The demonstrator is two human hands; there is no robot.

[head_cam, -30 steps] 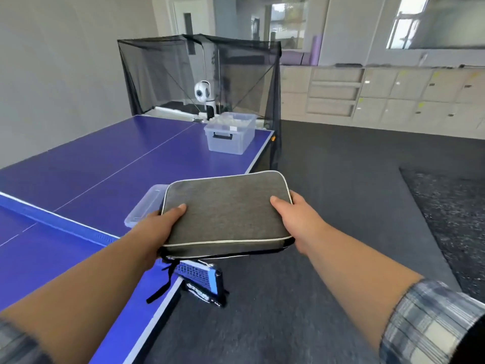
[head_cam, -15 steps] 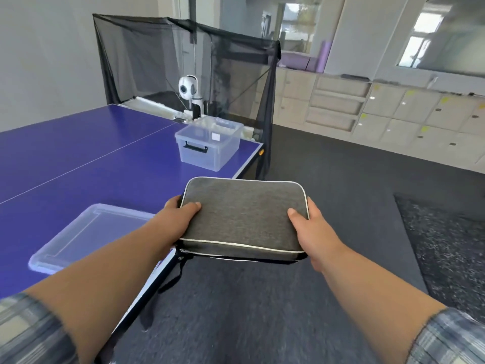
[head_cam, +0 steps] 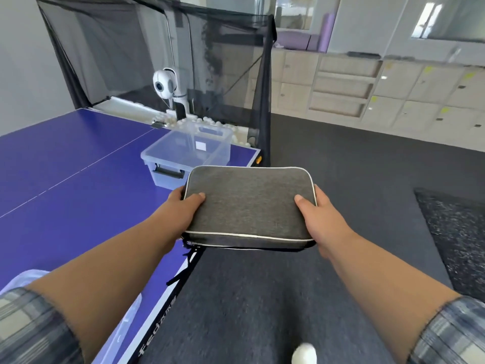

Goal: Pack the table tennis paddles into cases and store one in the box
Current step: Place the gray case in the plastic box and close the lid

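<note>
I carry a grey paddle case [head_cam: 248, 206] with white piping, held flat in the air beside the table's right edge. My left hand [head_cam: 183, 208] grips its left end, thumb on top. My right hand [head_cam: 317, 216] grips its right end the same way. The case is closed, so its contents are hidden, and a black strap dangles from its near left corner. Just beyond the case, a clear plastic box [head_cam: 183, 156] with a black handle stands open on the blue table [head_cam: 78, 193], near the far right corner.
The box's clear lid [head_cam: 123, 321] lies on the table near my left forearm. A white ball-feeding machine [head_cam: 168, 85] and a black catch net [head_cam: 231, 61] stand at the table's far end. A white ball [head_cam: 304, 354] lies on the dark floor.
I have walked forward along the table's right side with the case. The clear box is now much closer, just beyond the case, and the lid has dropped behind to my lower left.
</note>
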